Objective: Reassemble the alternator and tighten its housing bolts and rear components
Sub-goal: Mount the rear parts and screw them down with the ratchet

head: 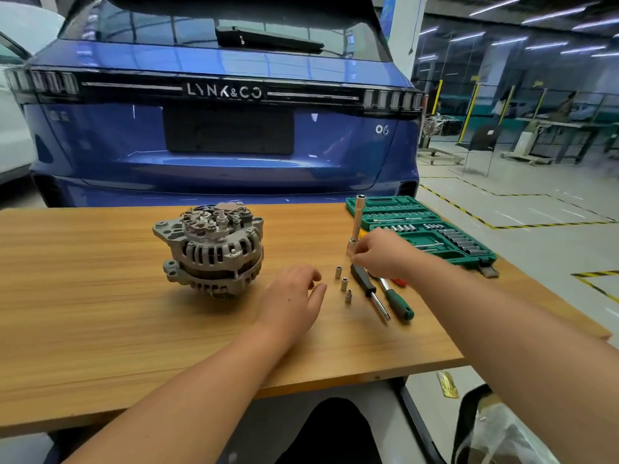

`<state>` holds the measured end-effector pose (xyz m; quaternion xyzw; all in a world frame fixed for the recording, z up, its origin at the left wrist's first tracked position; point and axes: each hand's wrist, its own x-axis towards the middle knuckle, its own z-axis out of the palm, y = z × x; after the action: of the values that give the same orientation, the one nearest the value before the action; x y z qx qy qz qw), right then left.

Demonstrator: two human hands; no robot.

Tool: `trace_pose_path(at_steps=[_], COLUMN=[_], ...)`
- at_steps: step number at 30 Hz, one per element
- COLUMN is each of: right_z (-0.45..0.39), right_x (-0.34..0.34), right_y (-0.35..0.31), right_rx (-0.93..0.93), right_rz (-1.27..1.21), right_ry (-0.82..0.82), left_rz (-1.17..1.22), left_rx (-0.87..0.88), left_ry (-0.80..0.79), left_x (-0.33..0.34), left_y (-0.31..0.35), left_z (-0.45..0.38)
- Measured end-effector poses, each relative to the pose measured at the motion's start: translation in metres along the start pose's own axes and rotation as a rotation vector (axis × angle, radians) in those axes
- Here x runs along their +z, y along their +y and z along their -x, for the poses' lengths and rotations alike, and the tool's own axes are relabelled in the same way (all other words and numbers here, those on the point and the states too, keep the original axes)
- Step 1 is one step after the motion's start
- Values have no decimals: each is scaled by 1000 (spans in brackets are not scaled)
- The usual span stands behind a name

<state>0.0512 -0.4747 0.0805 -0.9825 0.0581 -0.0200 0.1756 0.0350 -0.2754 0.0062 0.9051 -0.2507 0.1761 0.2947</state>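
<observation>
1. The alternator (pixel 210 250) sits on the wooden table (pixel 83 313), left of centre, tilted slightly, with its rear end up. Its housing is cast grey metal with slotted vents around the side and mounting ears on the left. On top, the rear components are exposed: a threaded stud, brackets and a pale plate.
2. The left hand (pixel 292 298) rests palm down on the table just right of the alternator, fingers loosely spread and gripping nothing.
3. The right hand (pixel 382 254) pinches the base of a tall socket extension (pixel 357 226) that stands upright on the table, fingers curled round its lower end.
4. Three small sockets (pixel 344 283) stand in a row between the two hands. Just right of them lie a black-handled driver (pixel 368 289) and a green-handled ratchet (pixel 397 301), side by side.
5. The right hand covers the upper ends of both tools and whatever red item lies beneath the wrist. The alternator's underside and pulley end are mostly hidden. Whether the housing bolts are seated is too small to tell.
6. An open green socket case (pixel 418 229) lies at the table's far right corner. Its moulded slots hold rows of sockets and bits; some recesses look unfilled.
7. A blue car (pixel 221 128) stands behind the table.
</observation>
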Motion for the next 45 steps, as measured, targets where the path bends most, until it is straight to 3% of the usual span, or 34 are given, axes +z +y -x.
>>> trace_pose_path(at_steps=[5, 13, 18, 21, 23, 25, 28, 31, 39, 45], right_z=[-9, -21, -21, -15, -10, -5, 5, 17, 47, 51], right_x=[11, 44, 49, 39, 29, 17, 3, -2, 15, 15], right_y=[13, 18, 21, 24, 18, 4, -29, -64, -110, -113], right_rx=[118, 77, 206, 278, 322, 291, 161, 74, -236, -316], right_rz=[164, 418, 245, -142, -679, -1126, -1477, -1664, -1247, -1173], right_ry=[-12, -90, -24, 68, 98, 88, 83, 73, 120, 48], left_rz=[9, -17, -89, -27, 163, 624, 1602, 2046, 2218, 2255], left_rx=[-68, -101, -130, -149, -246, -490, -958, -1061, -1044, -1039], left_ry=[-207, -331, -355, -322, -271, -184, -73, -46, -8, -5], left_x=[25, 52, 56, 49, 39, 24, 10, 4, -7, -9], left_y=[12, 33, 31, 25, 17, 12, 11, 4, -7, -6], left_z=[-11, -29, -35, -29, -23, -17, -6, 10, 24, 27])
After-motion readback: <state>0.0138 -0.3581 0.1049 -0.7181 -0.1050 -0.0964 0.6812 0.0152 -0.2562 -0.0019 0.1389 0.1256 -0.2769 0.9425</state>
